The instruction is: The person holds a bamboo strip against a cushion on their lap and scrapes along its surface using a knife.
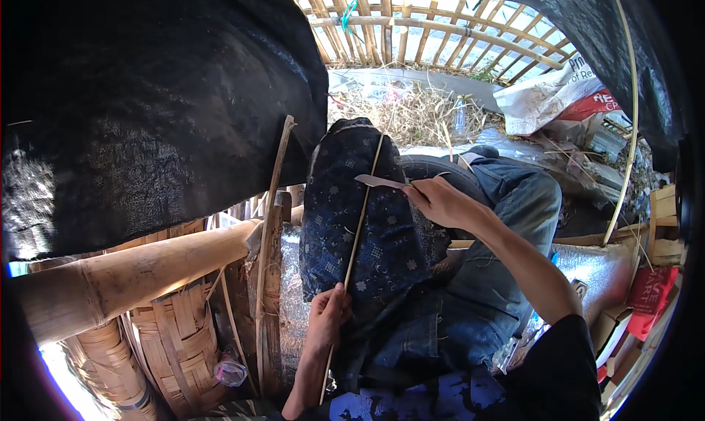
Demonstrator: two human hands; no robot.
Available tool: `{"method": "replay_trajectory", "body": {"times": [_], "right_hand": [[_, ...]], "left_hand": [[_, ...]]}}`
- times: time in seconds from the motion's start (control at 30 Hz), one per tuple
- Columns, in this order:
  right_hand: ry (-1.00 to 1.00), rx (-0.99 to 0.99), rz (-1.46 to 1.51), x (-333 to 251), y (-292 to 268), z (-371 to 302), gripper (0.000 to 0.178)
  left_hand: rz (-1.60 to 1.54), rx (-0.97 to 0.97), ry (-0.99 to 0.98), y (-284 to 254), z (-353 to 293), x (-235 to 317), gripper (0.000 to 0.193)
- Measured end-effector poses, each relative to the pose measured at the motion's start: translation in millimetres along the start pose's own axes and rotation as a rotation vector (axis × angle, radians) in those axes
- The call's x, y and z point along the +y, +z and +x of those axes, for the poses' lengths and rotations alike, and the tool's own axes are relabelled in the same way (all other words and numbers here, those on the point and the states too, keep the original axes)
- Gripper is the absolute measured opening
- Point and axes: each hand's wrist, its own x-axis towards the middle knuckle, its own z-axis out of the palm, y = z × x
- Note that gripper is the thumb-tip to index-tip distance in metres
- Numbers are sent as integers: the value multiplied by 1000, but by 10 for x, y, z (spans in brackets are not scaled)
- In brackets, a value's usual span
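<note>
A thin bamboo strip (358,234) runs lengthwise over a dark blue patterned cloth (323,223) that covers my leg. My left hand (328,312) is closed around the strip's lower part, thumb on top. In my right hand (440,201) is a knife (378,182), its handle mostly hidden by the fingers. The blade points left and lies across the strip near its upper end; whether it cuts in, I cannot tell. My other leg, in blue jeans (525,201), is bent to the right.
A thick bamboo pole (147,274) crosses at left, above woven bamboo panels (172,340). Black sheeting (161,127) hangs at upper left. Ahead are dry straw (411,116), a plastic bottle (460,115) and a slatted bamboo fence (433,24). A white and red sack (543,98) lies far right.
</note>
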Motion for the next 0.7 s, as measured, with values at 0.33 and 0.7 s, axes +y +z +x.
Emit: {"method": "replay_trajectory", "body": {"times": [0.33, 0.7], "right_hand": [[-23, 160, -103, 100, -438, 282, 44], [49, 87, 47, 67, 108, 216, 39]], "left_hand": [[73, -27, 70, 35, 3, -5, 42], [152, -34, 108, -15, 21, -38, 44]]}}
